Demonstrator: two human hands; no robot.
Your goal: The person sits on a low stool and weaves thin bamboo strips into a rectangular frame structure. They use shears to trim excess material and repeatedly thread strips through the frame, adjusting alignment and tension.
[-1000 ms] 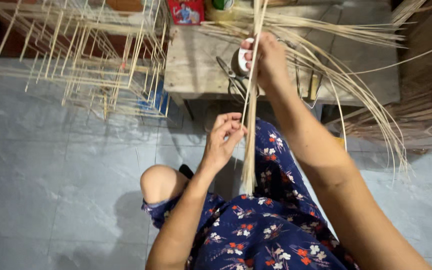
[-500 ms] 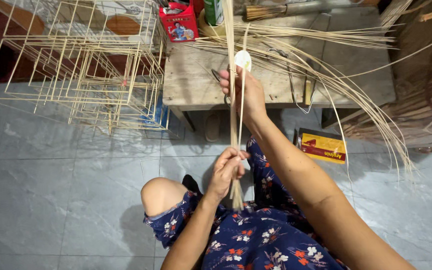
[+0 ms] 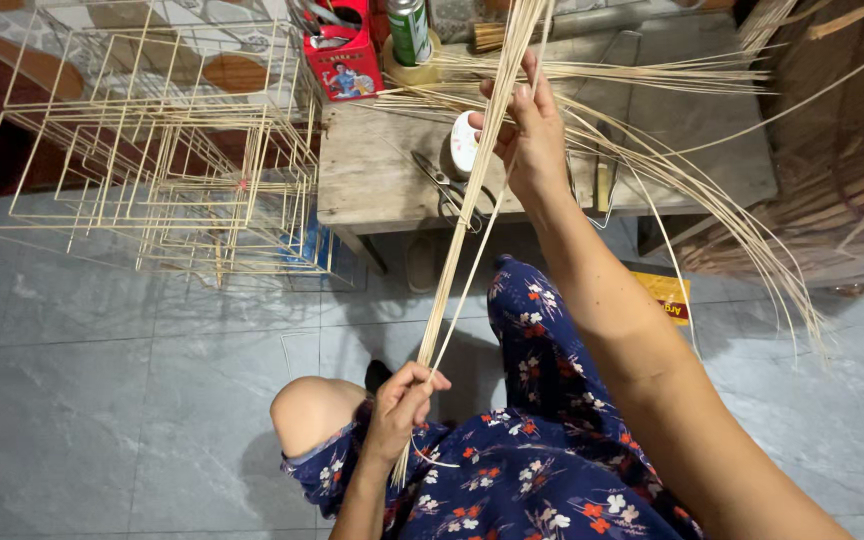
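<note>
While my left hand (image 3: 404, 398) closes in a fist round the lower end of the strips (image 3: 464, 225), my right hand (image 3: 529, 135) pinches them higher up, fingers curled tight. They run upright from my lap, past the bench's (image 3: 372, 185) front edge by the scissors (image 3: 449, 190).

Two hands are seen: the left hand (image 3: 404, 398) and the right hand (image 3: 529, 135). One bundle of bamboo strips (image 3: 467, 215) is gripped by both. On the surface (image 3: 372, 175), one red tin (image 3: 344, 55), one green can (image 3: 410, 30), one pair of scissors (image 3: 447, 190) and one tape roll (image 3: 462, 145) are counted.
</note>
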